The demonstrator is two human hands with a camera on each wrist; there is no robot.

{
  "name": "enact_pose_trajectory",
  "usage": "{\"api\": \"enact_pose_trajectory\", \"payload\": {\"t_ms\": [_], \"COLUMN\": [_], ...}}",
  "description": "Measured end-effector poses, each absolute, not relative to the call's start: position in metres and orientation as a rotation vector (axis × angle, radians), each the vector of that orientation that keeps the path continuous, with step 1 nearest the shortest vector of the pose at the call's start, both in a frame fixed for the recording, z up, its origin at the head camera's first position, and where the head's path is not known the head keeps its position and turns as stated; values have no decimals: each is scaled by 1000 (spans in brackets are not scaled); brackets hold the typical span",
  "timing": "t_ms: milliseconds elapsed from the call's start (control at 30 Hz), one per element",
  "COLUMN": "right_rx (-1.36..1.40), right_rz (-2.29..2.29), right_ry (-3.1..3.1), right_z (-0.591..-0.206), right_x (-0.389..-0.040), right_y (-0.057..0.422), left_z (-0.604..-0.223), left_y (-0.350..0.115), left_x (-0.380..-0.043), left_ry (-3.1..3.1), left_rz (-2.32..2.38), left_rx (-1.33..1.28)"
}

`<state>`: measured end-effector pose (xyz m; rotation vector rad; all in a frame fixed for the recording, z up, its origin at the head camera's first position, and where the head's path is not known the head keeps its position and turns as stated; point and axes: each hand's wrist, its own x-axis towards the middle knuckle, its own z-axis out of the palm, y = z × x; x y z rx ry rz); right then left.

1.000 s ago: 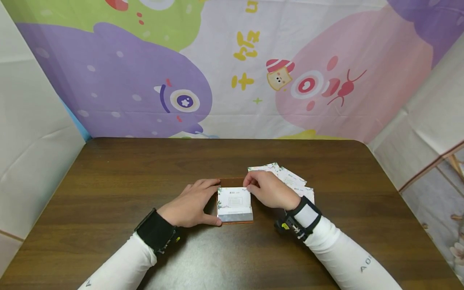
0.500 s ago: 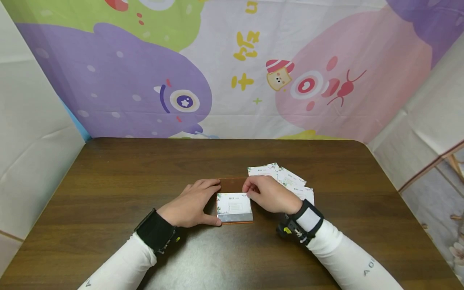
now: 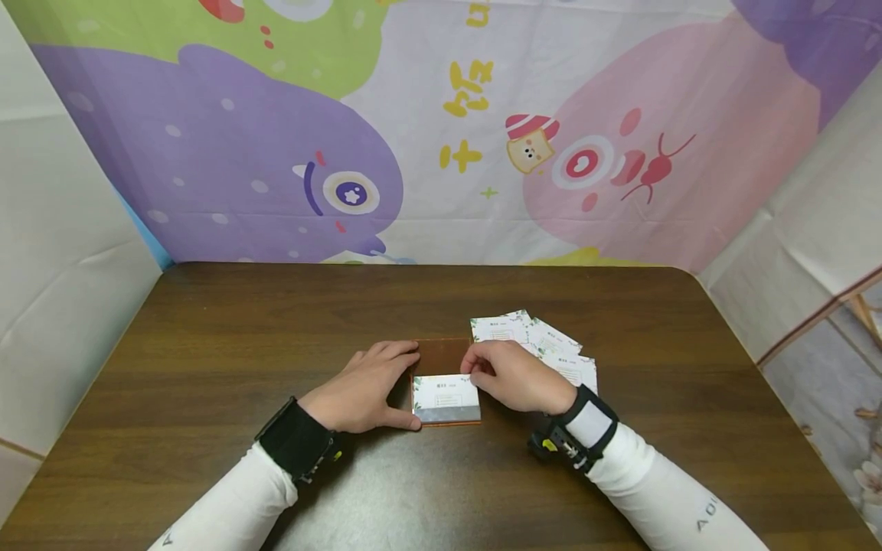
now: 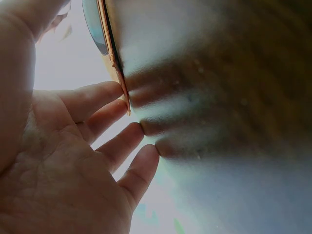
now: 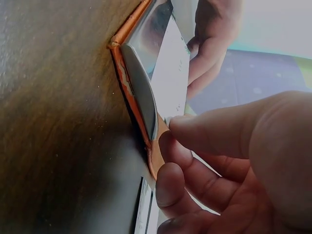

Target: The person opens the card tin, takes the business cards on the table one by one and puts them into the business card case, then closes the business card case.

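An opened brown business card case [image 3: 442, 357] lies on the table, its flap folded back away from me and a shiny metal tray at the near side. A white business card [image 3: 445, 389] with green leaf print stands tilted partly inside the tray. My right hand [image 3: 518, 375] pinches its far right corner between thumb and index finger [image 5: 178, 146]. My left hand [image 3: 358, 392] rests along the case's left side, thumb at the near corner, fingers spread toward the far one. Those fingertips [image 4: 117, 90] touch the case edge and the table.
Several loose business cards [image 3: 499, 327] lie fanned and overlapping beyond my right hand, partly hidden by it. The brown wooden table [image 3: 207, 344] meets a printed cartoon cloth [image 3: 441, 229] at its back edge.
The business card has slid down toward me into the case's tray, with my right hand still pinching its corner. More of the brown flap shows. My left hand has stayed put.
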<state>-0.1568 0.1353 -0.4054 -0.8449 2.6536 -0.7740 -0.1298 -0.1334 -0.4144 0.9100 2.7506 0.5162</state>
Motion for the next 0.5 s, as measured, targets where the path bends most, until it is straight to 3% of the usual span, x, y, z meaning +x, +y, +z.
{"api": "enact_pose_trajectory", "payload": {"t_ms": [500], "right_rx": [-918], "right_rz": [-767], "right_ry": [2643], "right_z": [-409], "right_x": [-153], "right_y": [135], "left_z": [-414], "left_y": [-133], "left_x": [-130], "left_ry": [2749], "left_rz": [527], "left_rx": [909]}}
